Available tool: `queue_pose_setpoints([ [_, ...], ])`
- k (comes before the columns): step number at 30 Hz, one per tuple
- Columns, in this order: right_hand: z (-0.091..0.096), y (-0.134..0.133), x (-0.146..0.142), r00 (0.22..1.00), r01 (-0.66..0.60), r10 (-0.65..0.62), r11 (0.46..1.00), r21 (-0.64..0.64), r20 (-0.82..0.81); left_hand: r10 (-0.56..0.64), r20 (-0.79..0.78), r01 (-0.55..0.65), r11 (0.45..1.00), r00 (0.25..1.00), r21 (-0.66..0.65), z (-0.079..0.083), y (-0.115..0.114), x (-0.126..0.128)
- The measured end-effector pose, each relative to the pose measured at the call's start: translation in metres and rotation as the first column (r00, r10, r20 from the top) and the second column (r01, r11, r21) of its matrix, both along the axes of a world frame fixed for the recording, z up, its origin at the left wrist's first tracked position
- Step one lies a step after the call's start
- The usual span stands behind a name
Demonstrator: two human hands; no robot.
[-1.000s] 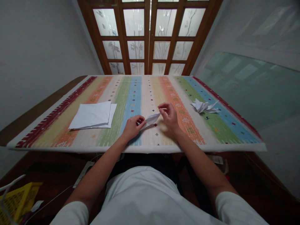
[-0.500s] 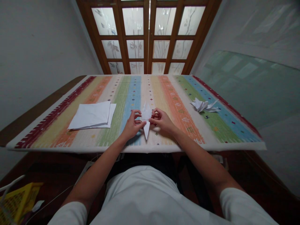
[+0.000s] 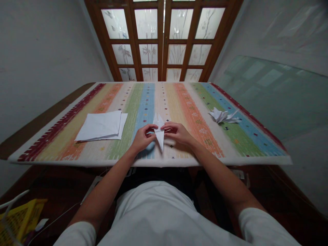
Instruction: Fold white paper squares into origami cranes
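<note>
A folded piece of white paper (image 3: 159, 135), long and pointed at the end nearest me, is held between my two hands just above the table's near side. My left hand (image 3: 143, 137) pinches its left edge between thumb and fingers. On the opposite edge, my right hand (image 3: 178, 132) grips it the same way, fingertips close to the middle. The far end of the paper shows narrow points. Parts of the edges are hidden behind my fingertips.
Flat sheets of white paper (image 3: 99, 125) lie stacked to the left. Several folded white paper pieces (image 3: 222, 115) sit bunched at the right. A striped cloth (image 3: 133, 102) covers the table. Below, at the lower left, is a yellow basket (image 3: 24, 218).
The folded paper looks narrower and its far end shows split points. Both hands have shifted their fingers slightly along its edges. The sheets and the bunched pieces have stayed put.
</note>
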State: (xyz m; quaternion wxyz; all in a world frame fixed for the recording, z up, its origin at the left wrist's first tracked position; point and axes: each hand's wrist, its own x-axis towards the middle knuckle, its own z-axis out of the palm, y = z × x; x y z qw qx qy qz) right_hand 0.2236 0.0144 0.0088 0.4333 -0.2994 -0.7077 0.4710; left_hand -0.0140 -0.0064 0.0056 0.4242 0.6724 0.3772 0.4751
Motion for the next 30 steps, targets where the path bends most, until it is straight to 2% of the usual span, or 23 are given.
queue_pose_setpoints([
  [5,0.000,0.001,-0.001,0.993,0.119,-0.119,0.993,0.017,0.009,-0.048,0.033,0.049,0.998,0.998,-0.035,0.002,-0.001,0.003],
  [12,-0.001,-0.003,-0.012,0.989,0.126,-0.130,0.991,-0.050,-0.064,0.107,-0.004,-0.107,0.994,0.994,-0.020,0.002,-0.002,0.009],
  [16,-0.001,-0.003,-0.014,0.985,0.121,-0.130,0.989,-0.082,-0.113,0.127,0.028,-0.127,0.992,0.991,-0.020,0.001,-0.004,0.011],
  [18,-0.001,-0.002,-0.013,0.986,0.114,-0.125,0.988,-0.099,-0.114,0.132,-0.007,-0.132,0.991,0.991,0.018,0.001,-0.005,0.012],
  [21,-0.001,-0.002,-0.012,0.986,0.098,-0.109,0.991,-0.093,-0.123,0.159,-0.115,-0.140,0.978,0.981,0.153,0.003,-0.006,0.013],
  [24,0.000,-0.002,-0.012,0.994,0.065,-0.065,0.998,0.002,-0.083,0.186,-0.168,-0.143,0.959,0.968,0.243,0.005,-0.006,0.014],
  [26,0.001,-0.003,-0.011,0.998,0.054,-0.050,0.988,0.144,-0.029,0.183,-0.183,-0.135,0.960,0.966,0.247,0.005,-0.006,0.013],
  [30,0.002,-0.005,-0.008,0.988,0.043,-0.102,0.902,0.429,0.117,0.143,-0.198,-0.109,0.978,0.970,0.176,0.005,-0.006,0.009],
])
